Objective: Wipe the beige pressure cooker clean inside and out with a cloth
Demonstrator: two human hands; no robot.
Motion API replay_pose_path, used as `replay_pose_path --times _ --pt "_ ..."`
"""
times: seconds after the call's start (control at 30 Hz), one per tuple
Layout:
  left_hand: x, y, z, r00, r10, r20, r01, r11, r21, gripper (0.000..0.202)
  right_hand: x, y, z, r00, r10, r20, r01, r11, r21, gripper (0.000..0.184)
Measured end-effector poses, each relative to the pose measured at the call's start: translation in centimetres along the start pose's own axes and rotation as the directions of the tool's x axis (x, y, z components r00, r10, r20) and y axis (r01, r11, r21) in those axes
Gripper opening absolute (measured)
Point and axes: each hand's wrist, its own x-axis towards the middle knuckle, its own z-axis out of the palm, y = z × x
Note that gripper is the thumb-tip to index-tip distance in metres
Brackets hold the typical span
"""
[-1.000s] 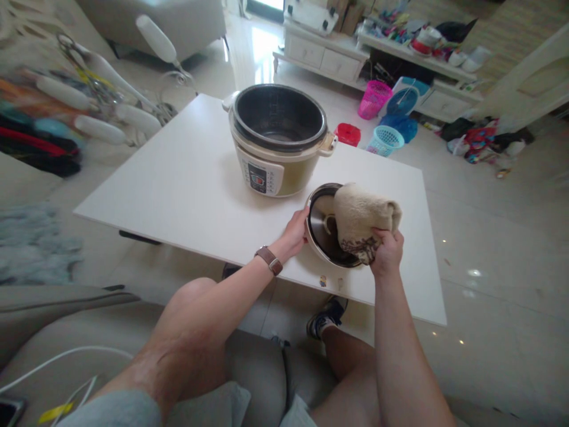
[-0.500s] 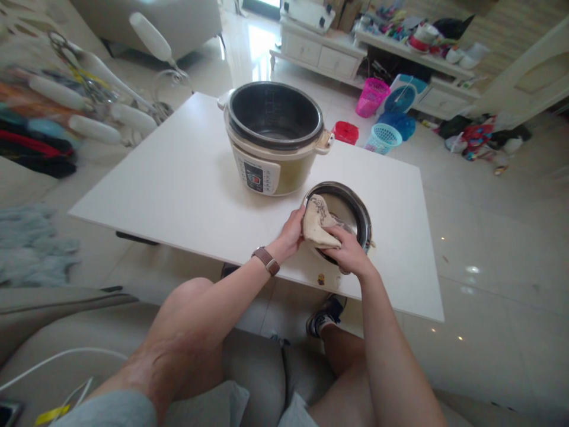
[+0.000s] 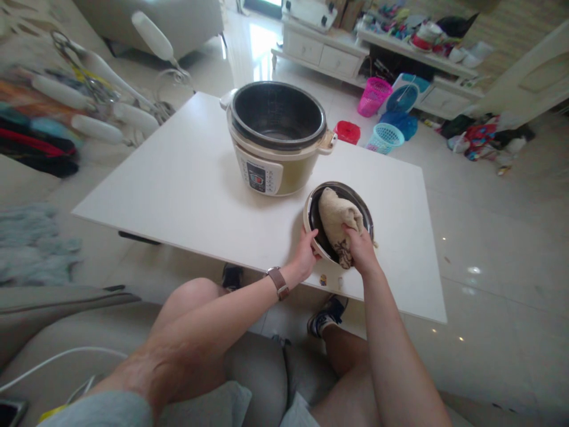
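The round cooker lid (image 3: 308,209) lies with its metal inner side up near the front edge of the white table (image 3: 191,184). My left hand (image 3: 306,255) is closed on the lid's near-left rim, thumb over the edge. In my right hand (image 3: 361,251) is a bunched beige cloth (image 3: 334,214) with a dark print, resting on the inside of the lid and covering much of it. Behind the lid stands an electric pressure cooker (image 3: 296,172), uncovered, its dark inner pot (image 3: 275,118) visible.
A small yellow-and-blue sticker (image 3: 323,279) is at the table's front edge. Beyond the table, a pink basket (image 3: 374,96), a light blue basket (image 3: 384,138) and a red container (image 3: 347,132) stand on the floor. At left is a white-handled metal rack (image 3: 153,35).
My left hand has slid down the rim toward me. The cloth has been turned and bunched in my right hand, and has shifted right across the lid.
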Motion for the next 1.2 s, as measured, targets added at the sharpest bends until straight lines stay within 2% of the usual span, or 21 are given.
replay_pose_path --times 0.17,0.4,0.47,0.57,0.67,0.73,0.8,0.83,0.87,0.9,0.97,1.03,1.07,1.13,1.2 --pt "-0.1 0.5 0.0 0.994 0.053 0.091 -0.065 0.989 0.134 0.051 -0.3 -0.6 -0.1 0.995 0.065 0.082 -0.066 0.998 0.014 0.034" --pt "0.6 1.8 -0.4 0.996 0.063 0.056 -0.074 0.97 0.232 0.049 -0.5 -0.2 -1.0 0.969 0.17 0.181 -0.192 0.975 0.113 0.028" --pt "0.8 2.1 -0.6 0.997 0.066 0.048 -0.076 0.967 0.244 0.049 -0.4 -0.1 -1.2 0.965 0.213 0.154 -0.234 0.963 0.136 0.028" --pt "1.4 2.6 -0.7 0.997 0.074 0.038 -0.082 0.96 0.266 0.049 0.1 0.0 -1.6 0.973 0.229 0.0 -0.224 0.949 0.221 0.029" --pt "2.1 3.3 -0.7 0.996 0.091 -0.011 -0.085 0.956 0.282 0.044 0.8 -0.3 -2.0 0.965 0.128 -0.228 -0.036 0.928 0.37 0.033" --pt "2.7 3.8 -0.7 0.994 0.089 -0.056 -0.072 0.962 0.264 0.044 1.2 -0.7 -2.4 0.904 0.008 -0.428 0.181 0.899 0.398 0.035" --pt "3.2 4.1 -0.7 0.993 0.075 -0.093 -0.051 0.971 0.235 0.043 1.3 -1.0 -2.7 0.792 -0.123 -0.598 0.372 0.873 0.314 0.037" --pt "3.3 4.1 -0.6 0.992 0.069 -0.101 -0.044 0.973 0.226 0.041 1.2 -1.1 -2.8 0.742 -0.179 -0.646 0.426 0.87 0.249 0.037" --pt "3.4 4.2 -0.6 0.992 0.067 -0.106 -0.042 0.974 0.222 0.04 1.0 -1.1 -2.8 0.715 -0.226 -0.662 0.444 0.878 0.18 0.036" --pt "3.4 4.2 -0.5 0.992 0.067 -0.104 -0.043 0.974 0.222 0.038 0.8 -1.1 -2.7 0.72 -0.267 -0.641 0.433 0.894 0.113 0.035" --pt "3.2 4.1 -0.2 0.994 0.066 -0.081 -0.046 0.972 0.231 0.035 0.3 -0.8 -2.1 0.798 -0.329 -0.504 0.372 0.928 -0.018 0.035" --pt "2.6 4.0 0.1 0.998 0.052 -0.041 -0.041 0.971 0.234 0.034 -0.3 -0.6 -1.2 0.898 -0.344 -0.274 0.317 0.938 -0.136 0.036" --pt "2.3 4.0 0.2 0.999 0.04 -0.012 -0.036 0.973 0.229 0.034 -0.6 -0.5 -0.6 0.932 -0.332 -0.145 0.305 0.936 -0.178 0.037" --pt "1.6 4.0 0.4 0.999 0.015 0.049 -0.024 0.978 0.209 0.033 -0.9 -0.5 0.4 0.953 -0.292 0.079 0.303 0.928 -0.217 0.038" --pt "1.1 4.1 0.6 0.996 0.0 0.093 -0.017 0.983 0.185 0.029 -1.0 -0.6 0.9 0.948 -0.26 0.185 0.295 0.935 -0.197 0.039"
